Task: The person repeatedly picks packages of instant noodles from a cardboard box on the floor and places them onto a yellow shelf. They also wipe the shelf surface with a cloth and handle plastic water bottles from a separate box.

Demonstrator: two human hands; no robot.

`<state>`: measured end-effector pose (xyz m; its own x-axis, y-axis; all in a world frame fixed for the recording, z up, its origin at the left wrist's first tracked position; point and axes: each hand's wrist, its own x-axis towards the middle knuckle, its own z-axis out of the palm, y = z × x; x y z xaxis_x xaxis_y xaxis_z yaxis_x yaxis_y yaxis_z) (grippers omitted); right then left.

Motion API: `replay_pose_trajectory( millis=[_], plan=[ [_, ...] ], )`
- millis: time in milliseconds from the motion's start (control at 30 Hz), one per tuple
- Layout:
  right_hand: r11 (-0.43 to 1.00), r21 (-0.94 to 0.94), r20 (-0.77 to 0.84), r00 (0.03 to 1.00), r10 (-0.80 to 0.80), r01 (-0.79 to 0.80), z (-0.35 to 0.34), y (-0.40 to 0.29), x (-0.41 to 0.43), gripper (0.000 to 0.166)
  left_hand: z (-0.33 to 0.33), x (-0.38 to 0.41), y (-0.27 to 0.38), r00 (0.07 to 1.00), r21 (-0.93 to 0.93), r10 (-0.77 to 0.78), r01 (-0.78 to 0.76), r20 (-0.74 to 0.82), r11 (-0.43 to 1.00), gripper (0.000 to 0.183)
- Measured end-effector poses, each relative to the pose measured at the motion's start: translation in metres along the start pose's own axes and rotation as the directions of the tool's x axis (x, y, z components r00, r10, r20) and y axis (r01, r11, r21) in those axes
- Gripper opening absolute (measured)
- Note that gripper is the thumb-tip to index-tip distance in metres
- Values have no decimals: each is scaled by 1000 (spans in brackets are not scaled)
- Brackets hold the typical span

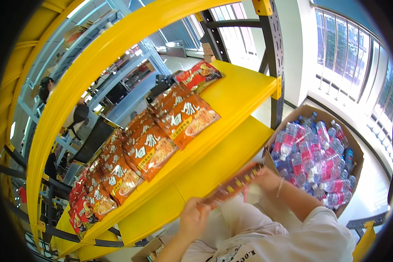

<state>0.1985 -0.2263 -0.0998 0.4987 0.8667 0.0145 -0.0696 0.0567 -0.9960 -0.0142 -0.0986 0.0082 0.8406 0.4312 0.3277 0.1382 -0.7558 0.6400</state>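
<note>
Between my two hands is a brown-orange food packet, seen nearly edge-on and a little blurred. My left hand grips its lower left end, and my right hand grips its upper right end, near the carton of bottles. Beyond the packet, rows of orange instant-noodle packets stand along the yellow metal shelf. Red packets stand at the far left of the row, and a red packet lies at its right end. What the fingertips do behind the packet is partly hidden.
A large cardboard box full of plastic bottles stands at the right, beside the black shelf upright. A lower yellow shelf lies under the packets. Another open cardboard box is at the bottom. A person is in the background.
</note>
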Motion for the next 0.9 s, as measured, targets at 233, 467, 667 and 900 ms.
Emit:
replay_pose_trajectory(
  millis=[233, 467, 667, 900],
  plan=[
    [822, -424, -322, 785, -529, 380, -77, -113, 104, 20, -3, 185, -1, 980, -383, -138, 73, -146, 921, 12],
    [840, -517, -464, 770, -438, 167, -129, -129, 237, 28, 3, 324, -10, 985, 237, -49, 87, -163, 968, 28],
    [717, -689, -524, 753, -397, -102, -129, -116, 269, 30, 24, 359, -25, 975, 686, -63, 196, -214, 701, 28],
    [493, -839, -434, 831, -348, -232, -123, -125, 271, 33, 37, 376, -44, 990, 903, -74, 138, -118, 406, 30]
  ],
)
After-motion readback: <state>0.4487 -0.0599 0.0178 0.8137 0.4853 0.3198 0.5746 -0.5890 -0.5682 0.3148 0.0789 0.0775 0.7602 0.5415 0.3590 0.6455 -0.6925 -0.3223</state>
